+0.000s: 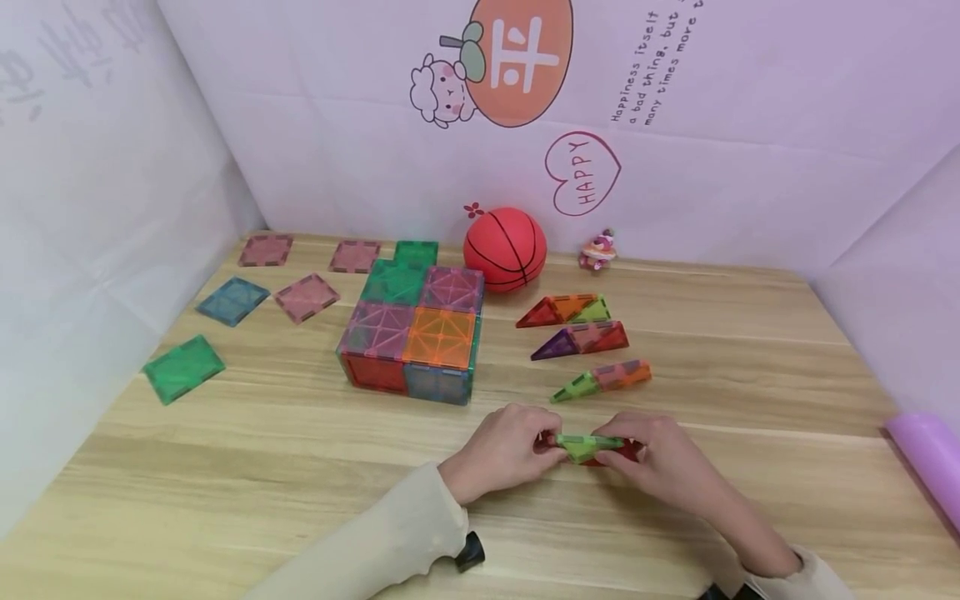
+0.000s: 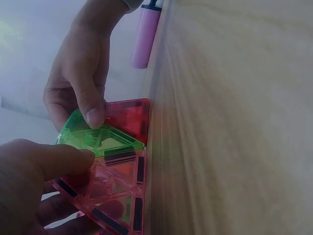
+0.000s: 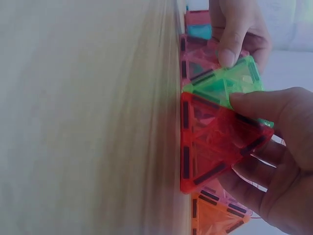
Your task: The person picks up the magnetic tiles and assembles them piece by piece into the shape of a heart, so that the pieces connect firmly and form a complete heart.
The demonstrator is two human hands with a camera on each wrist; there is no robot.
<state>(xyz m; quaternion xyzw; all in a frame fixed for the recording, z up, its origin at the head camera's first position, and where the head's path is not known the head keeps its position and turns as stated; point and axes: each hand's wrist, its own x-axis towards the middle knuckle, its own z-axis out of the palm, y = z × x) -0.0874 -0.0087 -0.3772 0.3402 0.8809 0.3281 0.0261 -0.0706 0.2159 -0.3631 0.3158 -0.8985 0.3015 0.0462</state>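
Note:
Both hands hold a standing row of triangular magnetic tiles near the table's front. My left hand [image 1: 510,450] pinches the pink triangular tile [image 2: 110,181], its thumb where that tile meets the green one. The upside-down green triangular tile [image 1: 581,447] sits in the middle. My right hand [image 1: 663,462] grips the red triangular tile [image 3: 215,144] and the green one, with its thumb on the green face. Edges of the pink and red tiles touch the tabletop. Behind the hands, similar triangle rows stand: red-orange-green [image 1: 566,310], purple-pink-red [image 1: 585,339] and green-pink-orange [image 1: 607,379].
Left of the hands stands a block of square magnetic tiles [image 1: 375,373]. Loose tiles, including a green one [image 1: 184,368] and a blue one [image 1: 232,301], lie farther left. A red ball [image 1: 505,250] and small figurine [image 1: 597,250] are at the back; a purple cylinder [image 1: 926,458] lies right.

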